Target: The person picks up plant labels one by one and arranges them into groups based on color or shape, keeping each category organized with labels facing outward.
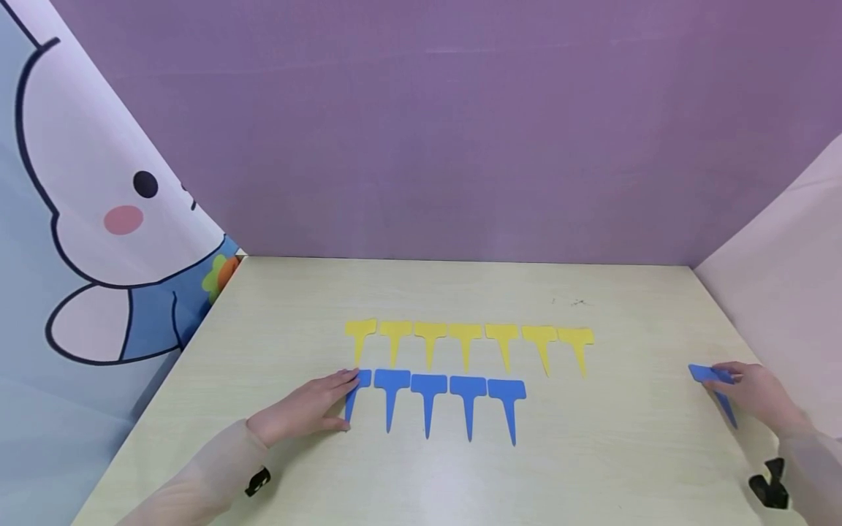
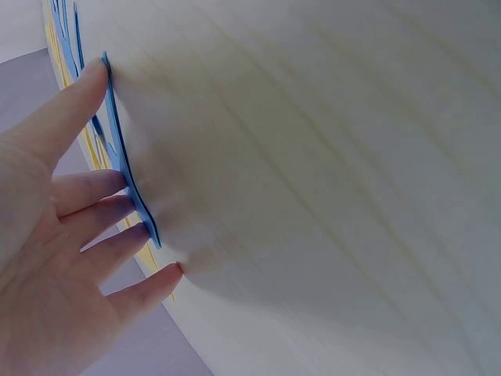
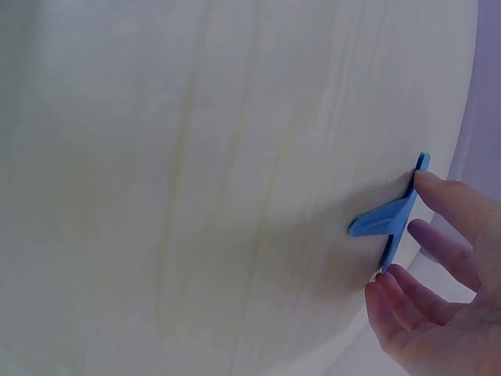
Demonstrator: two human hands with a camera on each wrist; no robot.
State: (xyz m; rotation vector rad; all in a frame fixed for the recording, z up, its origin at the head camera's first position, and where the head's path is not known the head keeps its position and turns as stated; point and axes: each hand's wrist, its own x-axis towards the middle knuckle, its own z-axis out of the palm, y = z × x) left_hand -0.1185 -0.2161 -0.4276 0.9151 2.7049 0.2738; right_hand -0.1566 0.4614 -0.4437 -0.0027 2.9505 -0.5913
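Observation:
Five-odd flat blue T-shaped plant labels, several in all, form a row at the table's middle. At its left end, my left hand [image 1: 305, 410] rests against the first blue plant label [image 1: 365, 378], extended fingertips at its head and thumb by its point. In the left wrist view that blue label [image 2: 122, 157] appears edge-on beside the fingers. Far to the right, my right hand [image 1: 763, 393] pinches another blue plant label [image 1: 702, 373] by its head, the stem slanting toward the table's front. The right wrist view has this label [image 3: 401, 211] between thumb and fingertips.
Behind the blue row lies a row of several yellow T-shaped plant labels [image 1: 465, 332]. A purple wall [image 1: 460, 146] rises at the table's back, a cartoon-printed sheet [image 1: 85, 241] at the left and a pale sheet [image 1: 789, 256] at the right. Bare tabletop [image 1: 612, 424] separates the hands.

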